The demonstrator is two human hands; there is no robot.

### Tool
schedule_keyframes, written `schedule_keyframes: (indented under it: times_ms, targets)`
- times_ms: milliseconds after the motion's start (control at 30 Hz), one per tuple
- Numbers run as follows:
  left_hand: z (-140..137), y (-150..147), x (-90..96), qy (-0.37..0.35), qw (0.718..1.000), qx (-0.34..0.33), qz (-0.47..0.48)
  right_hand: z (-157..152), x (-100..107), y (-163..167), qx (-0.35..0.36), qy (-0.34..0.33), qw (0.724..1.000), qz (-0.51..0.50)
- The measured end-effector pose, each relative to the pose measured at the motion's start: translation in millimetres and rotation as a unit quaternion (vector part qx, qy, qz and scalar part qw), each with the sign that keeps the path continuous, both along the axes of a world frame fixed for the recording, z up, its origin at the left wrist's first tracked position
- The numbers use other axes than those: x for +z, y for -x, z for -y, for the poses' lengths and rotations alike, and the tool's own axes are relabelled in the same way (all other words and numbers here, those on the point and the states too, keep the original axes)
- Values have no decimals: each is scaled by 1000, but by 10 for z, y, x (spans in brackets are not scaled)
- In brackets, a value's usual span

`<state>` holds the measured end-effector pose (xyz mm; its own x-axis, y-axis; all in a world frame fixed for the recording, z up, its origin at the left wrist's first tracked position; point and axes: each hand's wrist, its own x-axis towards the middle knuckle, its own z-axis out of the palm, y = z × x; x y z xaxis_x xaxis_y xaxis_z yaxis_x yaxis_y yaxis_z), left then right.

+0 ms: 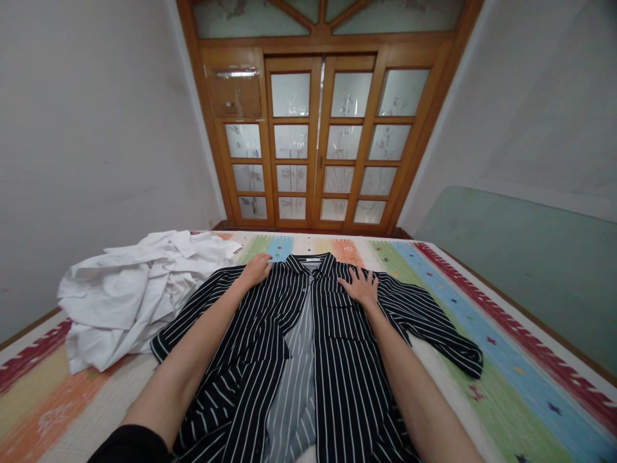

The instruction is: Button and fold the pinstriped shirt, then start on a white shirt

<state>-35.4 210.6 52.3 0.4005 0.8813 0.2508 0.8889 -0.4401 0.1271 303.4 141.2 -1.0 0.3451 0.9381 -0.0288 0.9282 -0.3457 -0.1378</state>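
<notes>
A black short-sleeved shirt with white stripes (351, 360) lies face up, collar away from me. Its front is unbuttoned, and the grey-looking inside shows through the gap. At the shoulder on the left, my left hand (257, 270) has its fingers drawn together on the cloth by the edge. My right hand (361, 287) rests flat on the chest below the other shoulder, fingers spread. The sleeve on the right reaches outward, while the lower part on the left is bunched in folds. The hem runs out of view.
Left of the shirt is a crumpled heap of white cloth (130, 289). Under everything lies a patterned striped cover (486, 315). A pale green panel (525, 251) stands along the right wall. Wooden doors with glass panes (315, 141) are beyond the far edge.
</notes>
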Motion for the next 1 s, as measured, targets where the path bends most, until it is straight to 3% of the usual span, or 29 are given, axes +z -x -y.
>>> schedule_keyframes:
  times_ms: [100,200,333,733,1000]
  targets:
    - [42,-275,-145,55,998,-43,7,-1,1,-3,0,-1,1000,-3]
    - [115,-449,-300,107,994,-29,-21,0,2,-1,0,-1,1000,-3]
    - [176,-503,-426,117,993,-5,-30,7,3,8,-1,-5,1000,-2]
    - [-17,-532,-466,123,989,17,-77,-2,9,14,-8,7,1000,0]
    - [90,-607,-377,126,988,37,-79,-5,19,4,-5,16,1000,-5]
